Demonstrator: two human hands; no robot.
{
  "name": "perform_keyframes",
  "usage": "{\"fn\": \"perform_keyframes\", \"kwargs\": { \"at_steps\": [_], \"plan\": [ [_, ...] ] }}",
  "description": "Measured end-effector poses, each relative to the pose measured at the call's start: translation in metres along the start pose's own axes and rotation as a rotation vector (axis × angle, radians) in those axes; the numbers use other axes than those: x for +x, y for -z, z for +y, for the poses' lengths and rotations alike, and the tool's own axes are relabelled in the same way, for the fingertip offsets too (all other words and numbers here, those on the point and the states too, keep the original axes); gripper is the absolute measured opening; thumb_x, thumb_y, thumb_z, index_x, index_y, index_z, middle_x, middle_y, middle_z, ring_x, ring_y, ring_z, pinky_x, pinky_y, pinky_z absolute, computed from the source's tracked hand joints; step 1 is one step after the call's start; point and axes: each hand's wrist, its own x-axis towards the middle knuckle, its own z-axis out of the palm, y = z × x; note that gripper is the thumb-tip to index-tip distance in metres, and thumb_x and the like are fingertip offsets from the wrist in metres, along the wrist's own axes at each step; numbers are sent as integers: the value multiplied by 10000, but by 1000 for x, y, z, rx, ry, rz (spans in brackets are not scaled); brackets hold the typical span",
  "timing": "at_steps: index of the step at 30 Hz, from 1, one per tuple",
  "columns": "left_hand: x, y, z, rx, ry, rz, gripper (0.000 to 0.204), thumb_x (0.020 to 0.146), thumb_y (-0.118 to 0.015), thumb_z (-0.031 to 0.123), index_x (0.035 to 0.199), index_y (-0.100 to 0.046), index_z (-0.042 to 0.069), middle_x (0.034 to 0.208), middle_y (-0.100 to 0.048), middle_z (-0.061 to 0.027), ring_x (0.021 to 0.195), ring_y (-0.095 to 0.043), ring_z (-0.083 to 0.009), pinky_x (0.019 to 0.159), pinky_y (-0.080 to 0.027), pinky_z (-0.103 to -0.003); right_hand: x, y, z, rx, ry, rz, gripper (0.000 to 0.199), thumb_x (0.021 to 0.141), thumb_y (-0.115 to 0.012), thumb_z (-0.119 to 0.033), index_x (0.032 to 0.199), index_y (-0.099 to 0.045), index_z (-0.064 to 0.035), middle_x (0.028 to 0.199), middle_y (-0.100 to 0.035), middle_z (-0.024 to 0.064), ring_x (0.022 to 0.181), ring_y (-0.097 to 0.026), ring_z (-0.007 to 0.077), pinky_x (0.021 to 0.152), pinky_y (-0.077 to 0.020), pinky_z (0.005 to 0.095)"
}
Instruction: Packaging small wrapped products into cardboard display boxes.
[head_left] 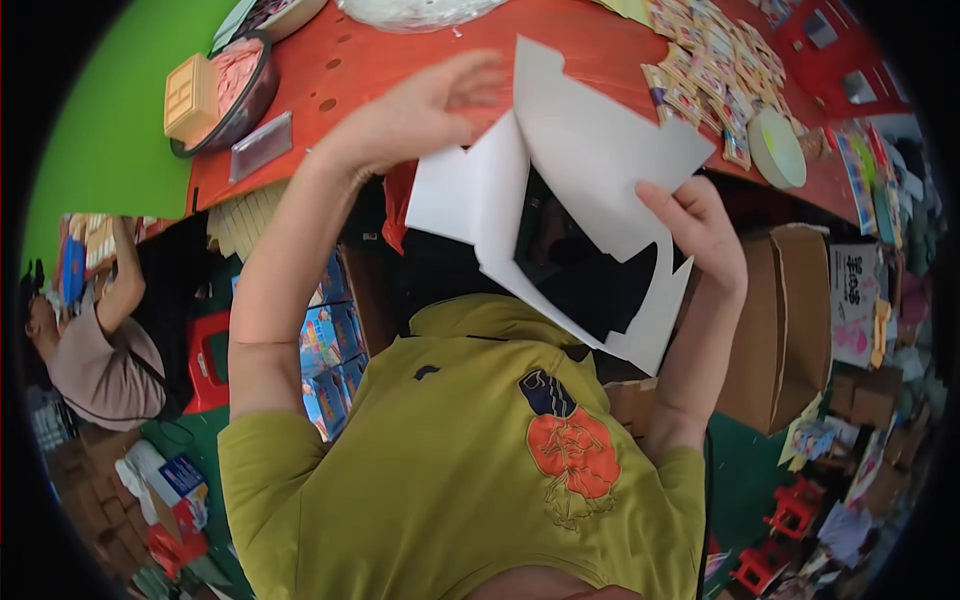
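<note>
A white cardboard box blank (610,150), partly unfolded with cut flaps and an opening in it, is held up in front of my chest at the red table's near edge. My right hand (700,225) grips its right side, thumb and fingers closed on the card. At the upper left of the card, my left hand (455,100) is raised with its fingers stretched out and a little blurred. It holds nothing that I can see. Whether its heel touches the left flap (460,190) I cannot tell.
On the red table (370,60) are a dark basin (262,90) of pink pieces with a yellow-orange basket, a clear plastic tray (262,147), many small packets (715,70) and a pale green bowl (776,148). A brown carton (775,320) stands right. Another person (110,350) works at far left.
</note>
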Motion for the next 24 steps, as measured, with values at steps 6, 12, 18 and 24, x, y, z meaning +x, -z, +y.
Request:
{"fn": "perform_keyframes", "kwargs": {
  "at_steps": [6, 12, 18, 24],
  "plan": [
    [-23, -22, -45, -136, 186, -112, 733, 837, -663, 97, 1514, -394, 13, 1404, -552, -170, 1168, -581, -208, 1008, -466, -343, 9, -34, 37, 23, -46, -57, 229, 1013, -639, -166, 1017, -708, 52, 836, -658, -56, 790, -535, 21, 692, -466, 228],
    [-12, -22, -73, -61, 347, 73, 637, 825, -789, 248, 1363, -544, 8, 1204, -655, -116, 1097, -610, -186, 996, -470, -352, 34, -48, 34, -258, -100, -72, 244, 1013, -635, -177, 977, -684, 59, 718, -556, -54, 698, -454, 38, 615, -419, 250],
    [-23, -33, -78, -186, 229, 201, 419, 852, -708, 105, 1246, -624, -8, 1137, -695, -101, 1055, -647, -170, 938, -499, -325, 43, -43, 44, -139, 87, 26, 245, 1016, -651, -192, 1082, -702, 39, 822, -653, -34, 781, -542, 53, 688, -448, 244],
    [-21, -8, -94, 80, 167, 383, 323, 902, -635, -23, 1223, -666, -10, 1039, -736, -58, 949, -680, -112, 849, -535, -276, 77, -60, 50, -76, 18, 25, 223, 987, -693, -185, 1081, -715, 16, 922, -677, -13, 901, -606, 76, 787, -500, 273]
  ]
}}
